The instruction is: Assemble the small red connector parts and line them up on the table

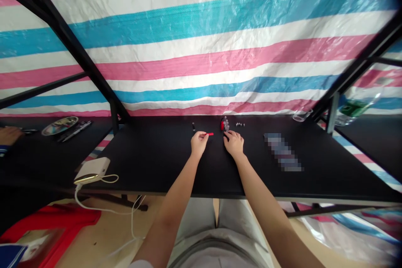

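Observation:
My left hand point(199, 143) rests on the black table point(150, 163) with its fingers pinched round a small red stick-shaped piece point(210, 134) that pokes out to the right. My right hand point(234, 143) lies just beside it, fingers curled down on the table next to a cluster of small clear and red parts point(225, 124). Whether the right hand holds anything is hidden under its fingers. A tiny dark piece point(194, 126) stands apart to the left of the cluster, and several tiny metal bits point(240, 124) lie to its right.
A white power bank with a cable point(93, 169) sits at the table's left front corner. A blurred flat object point(283, 152) lies to the right. A glass point(302, 115) and a bottle point(354, 109) stand far right. Another person's hand point(9, 135), a metal dish point(59, 125) and pens point(75, 130) occupy the left table.

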A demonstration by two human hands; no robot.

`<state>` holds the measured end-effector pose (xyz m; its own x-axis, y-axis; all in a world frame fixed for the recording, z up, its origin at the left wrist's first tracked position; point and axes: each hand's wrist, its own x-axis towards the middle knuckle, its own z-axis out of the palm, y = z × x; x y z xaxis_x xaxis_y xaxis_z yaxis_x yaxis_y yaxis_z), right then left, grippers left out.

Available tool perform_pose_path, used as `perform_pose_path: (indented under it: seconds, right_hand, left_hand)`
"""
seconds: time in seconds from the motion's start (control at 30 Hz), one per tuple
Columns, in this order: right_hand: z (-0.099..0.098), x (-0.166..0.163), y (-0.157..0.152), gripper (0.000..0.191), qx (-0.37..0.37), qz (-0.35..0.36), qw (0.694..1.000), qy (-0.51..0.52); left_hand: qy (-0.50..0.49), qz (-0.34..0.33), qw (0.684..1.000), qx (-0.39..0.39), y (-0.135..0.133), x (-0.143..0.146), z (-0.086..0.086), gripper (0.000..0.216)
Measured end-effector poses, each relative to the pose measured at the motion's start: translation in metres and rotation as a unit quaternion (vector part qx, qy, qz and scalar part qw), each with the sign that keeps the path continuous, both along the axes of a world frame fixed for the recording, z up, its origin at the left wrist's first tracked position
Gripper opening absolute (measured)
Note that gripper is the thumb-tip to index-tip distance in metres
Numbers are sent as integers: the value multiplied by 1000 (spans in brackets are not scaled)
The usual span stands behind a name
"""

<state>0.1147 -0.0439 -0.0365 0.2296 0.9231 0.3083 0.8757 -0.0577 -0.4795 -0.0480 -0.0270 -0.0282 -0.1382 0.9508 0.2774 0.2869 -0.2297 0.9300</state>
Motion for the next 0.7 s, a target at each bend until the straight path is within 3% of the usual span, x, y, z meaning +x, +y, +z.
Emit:
perform_pose_path:
  seconds: [0.23,0.5,0.7]
  right_hand:
    - [2,-5,-4,23,18,58,998,5]
    - [11,-13,-5,16,122,117,984,57]
    - [7,-13,-2,15,143,161,970,114]
  left_hand:
    - [-7,-6,1000,10,1,-3,-4,19]
    - [-89,-17,996,0,5,-7,-8,21]
    - [-140,-22,990,11,5,-6,-6,22]
